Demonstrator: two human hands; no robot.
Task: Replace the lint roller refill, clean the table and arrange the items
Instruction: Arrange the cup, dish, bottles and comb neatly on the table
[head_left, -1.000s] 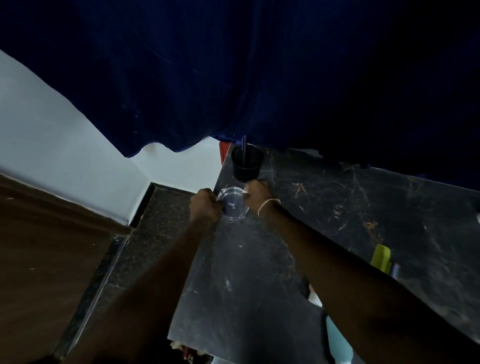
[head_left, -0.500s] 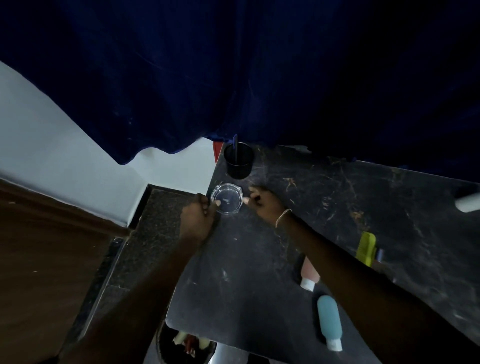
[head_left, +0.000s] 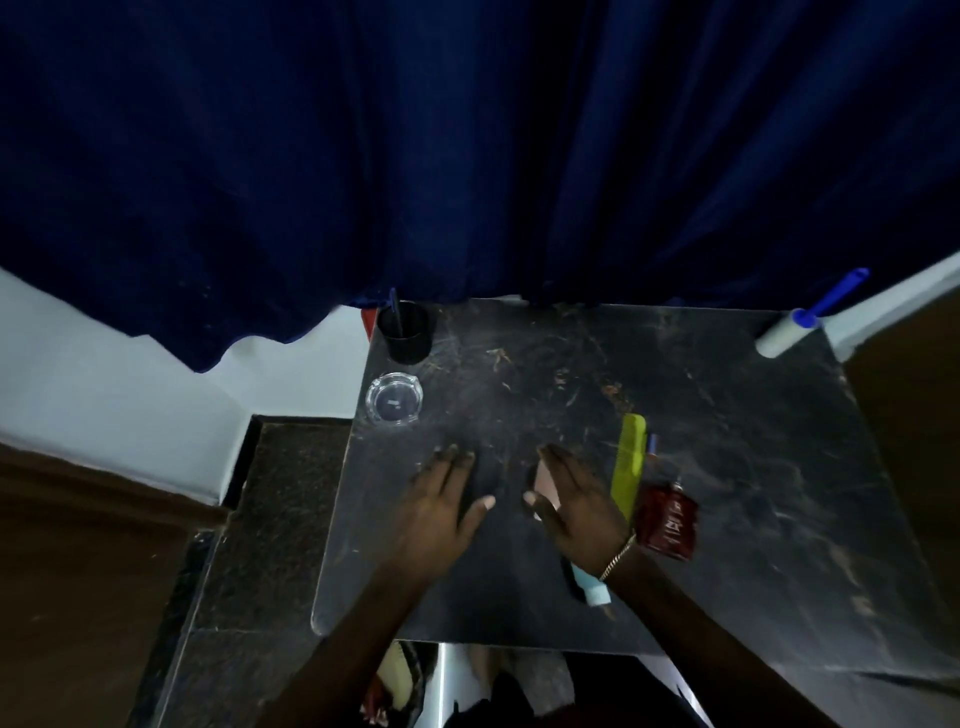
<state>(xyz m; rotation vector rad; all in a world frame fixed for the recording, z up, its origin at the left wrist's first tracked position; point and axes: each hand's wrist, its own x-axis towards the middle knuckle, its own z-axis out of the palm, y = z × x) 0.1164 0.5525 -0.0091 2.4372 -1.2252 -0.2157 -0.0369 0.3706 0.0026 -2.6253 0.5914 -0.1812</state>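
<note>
A lint roller (head_left: 795, 329) with a white roll and blue handle lies at the far right corner of the dark marble table (head_left: 727, 467). A clear glass ashtray (head_left: 394, 399) sits near the left edge, just in front of a black cup (head_left: 405, 332) holding a blue pen. My left hand (head_left: 441, 509) hovers flat over the table's middle with fingers spread and nothing in it. My right hand (head_left: 576, 504) is also spread, over a pink bottle (head_left: 545, 480) and a pale blue bottle (head_left: 592, 587), both partly hidden.
A yellow-green comb (head_left: 629, 467) and a dark red sachet (head_left: 667, 519) lie right of my right hand. A small blue-tipped item (head_left: 651, 446) rests beside the comb. A dark blue curtain (head_left: 467, 156) hangs behind the table. A bin (head_left: 400, 680) stands below the front edge.
Both hands have let go of the glass ashtray and pulled back toward the table's middle with fingers spread. The camera has swung right, which brings the lint roller into view.
</note>
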